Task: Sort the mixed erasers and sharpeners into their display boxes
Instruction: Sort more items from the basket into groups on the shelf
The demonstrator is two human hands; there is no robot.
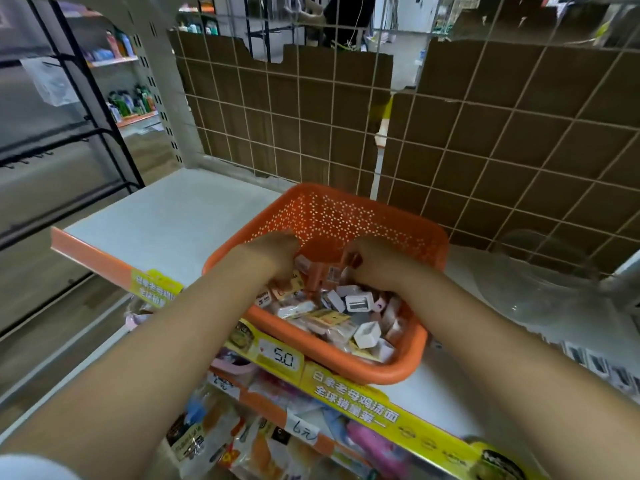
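- My fingers on both sides are buried in the pile, so I cannot tell whether they grip anything or lie loose; the left hand [277,252] is knuckles-up at the far left of the heap, the right hand [375,263] knuckles-up at its far right, a dark red thumbnail showing
- Both hands sit inside the orange perforated plastic basket [349,216]; the two bare forearms reach in over its near rim
- The basket holds the mixed heap of small wrapped erasers [311,315] and white boxy plastic sharpeners [360,302]; another white sharpener lies nearer the front rim, tilted on its side
- The basket rests on the pale grey shop shelf [180,216], near its front edge and right of the middle
- The shelf edge carries an orange and yellow price strip [346,386]; a white price tag [282,358] on it reads 5.0, just below the basket
- Behind the basket stands a white wire grid panel [311,116] backed with brown cardboard
- Packaged goods on the lower shelf [263,445] are blurred
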